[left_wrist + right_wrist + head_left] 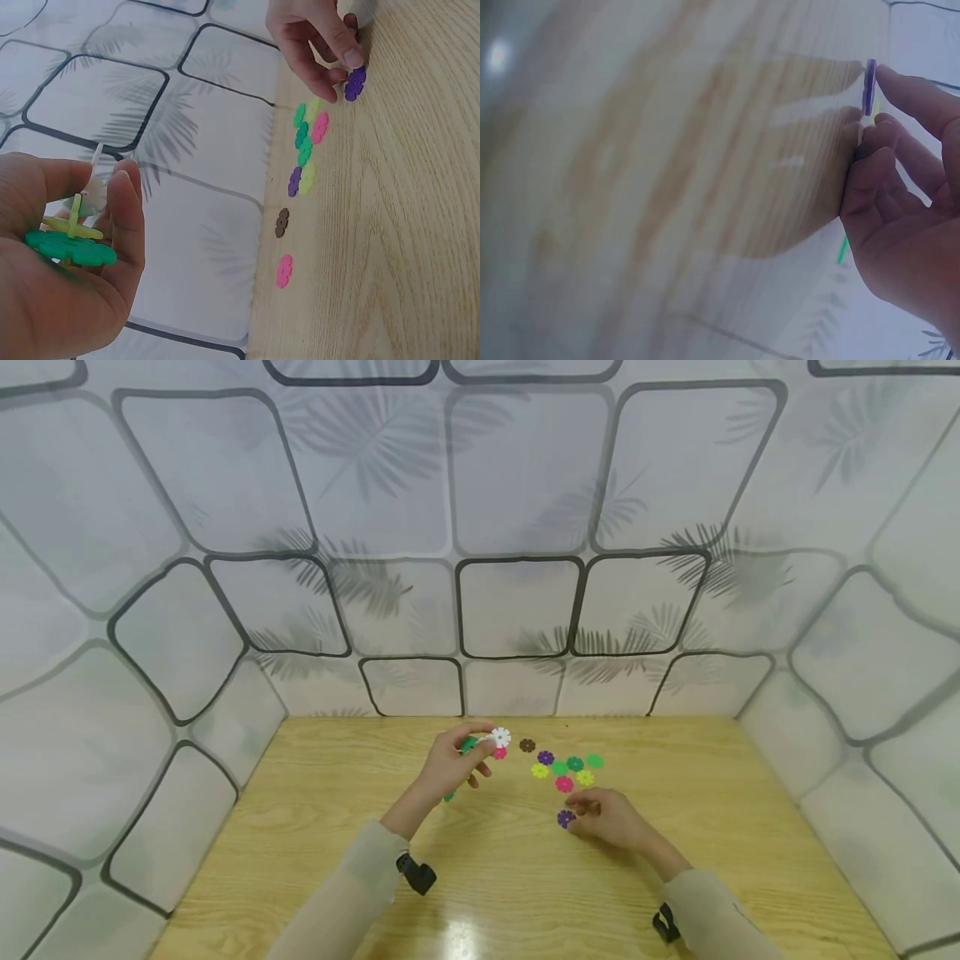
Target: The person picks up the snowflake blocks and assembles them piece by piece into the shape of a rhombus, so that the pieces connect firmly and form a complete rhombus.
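My left hand (453,762) is raised over the back of the table, holding several plastic snowflake discs joined together. A white disc (500,737) shows at its fingertips in the head view. Inside the hand, the left wrist view shows a green disc (71,249) and yellow discs (75,229); the fingers hide part of the cluster. Low over the table at right, my right hand (611,818) touches a purple snowflake disc (565,819) with its thumb tip. That disc lies flat, and the other fingers are bent loosely away from it.
Loose discs lie on the wooden table (480,893) between and beyond the hands: a brown disc (527,745), a pink disc (564,784), another purple disc (546,757), plus several green and yellow ones. Patterned cloth walls (517,610) enclose the back and sides.
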### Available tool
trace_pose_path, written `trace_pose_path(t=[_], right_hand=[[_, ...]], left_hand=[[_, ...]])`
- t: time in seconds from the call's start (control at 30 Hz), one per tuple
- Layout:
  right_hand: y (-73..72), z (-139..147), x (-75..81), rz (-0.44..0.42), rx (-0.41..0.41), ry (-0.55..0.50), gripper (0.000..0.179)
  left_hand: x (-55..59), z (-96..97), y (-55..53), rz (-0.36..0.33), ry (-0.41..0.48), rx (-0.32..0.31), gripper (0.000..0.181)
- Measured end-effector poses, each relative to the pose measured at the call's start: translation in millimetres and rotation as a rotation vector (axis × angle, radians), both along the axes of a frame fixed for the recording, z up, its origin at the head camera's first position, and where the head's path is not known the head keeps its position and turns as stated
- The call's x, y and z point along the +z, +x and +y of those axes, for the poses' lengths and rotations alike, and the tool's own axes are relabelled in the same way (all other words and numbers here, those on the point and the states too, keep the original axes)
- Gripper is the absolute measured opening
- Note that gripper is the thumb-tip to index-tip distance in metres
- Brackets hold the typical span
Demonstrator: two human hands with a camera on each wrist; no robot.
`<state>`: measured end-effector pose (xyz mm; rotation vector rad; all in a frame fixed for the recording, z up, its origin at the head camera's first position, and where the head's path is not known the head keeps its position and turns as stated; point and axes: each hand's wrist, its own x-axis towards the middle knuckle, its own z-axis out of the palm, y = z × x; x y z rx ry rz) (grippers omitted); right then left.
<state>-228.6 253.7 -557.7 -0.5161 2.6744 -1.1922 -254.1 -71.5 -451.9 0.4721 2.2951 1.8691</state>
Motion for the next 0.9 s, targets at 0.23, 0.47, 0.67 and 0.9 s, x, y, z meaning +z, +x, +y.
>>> trace_pose_path(t=[0.23,0.47,0.67,0.9], right_hand=[[0.7,-3.4,3.1,-0.001,-0.005,0.026,0.035],[1.9,-7.0,6.4,0.024,0.002,0.051,0.028],[0.3,-9.2,5.9,0.040,0.009,0.080,0.026],[-0.8,-8.2,7.0,0.035,0.035,0.080,0.020]], left_hand=[[0.9,0.6,0.9,0.000,-0.004,-0.005,0.041],[-0.4,0.9,1.2,0.006,-0.002,-0.013,0.042],[0.4,1.7,0.8,0.008,-0.013,-0.008,0.041],[0.5,2.7,0.0,0.001,-0.018,-0.011,0.040]])
